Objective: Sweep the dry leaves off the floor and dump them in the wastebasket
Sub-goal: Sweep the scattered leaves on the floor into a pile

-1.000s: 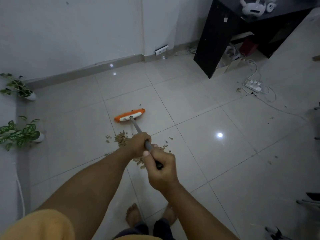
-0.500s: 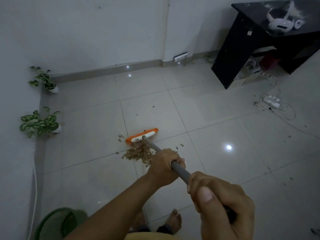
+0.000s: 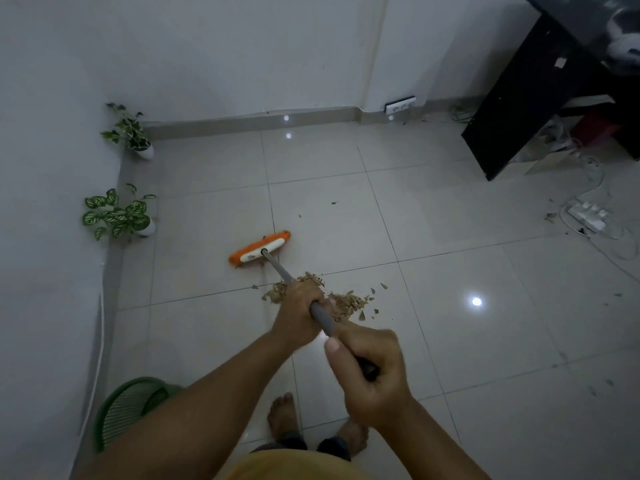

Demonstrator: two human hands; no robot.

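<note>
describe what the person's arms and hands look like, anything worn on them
Both forearms are bare to the bottom of the frame: no sleeves, gloves, watch or rings show on the left hand or the right hand. The right thumbnail is short. A yellow garment shows at the lower edge.

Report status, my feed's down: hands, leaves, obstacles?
Both hands grip broom. Leaves piled midfloor, strays right. Wastebasket near left. Nothing between.

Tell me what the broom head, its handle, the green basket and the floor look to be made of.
Broom head: likely moulded plastic, glossy orange with a white insert.
Handle: smooth grey tube, possibly metal or plastic; the dark end under the right hand may be a rubber grip.
Green basket: probably plastic, with thin slatted ribs.
Floor: glazed ceramic tile, shown by grout lines and mirror-like light spots.
</note>
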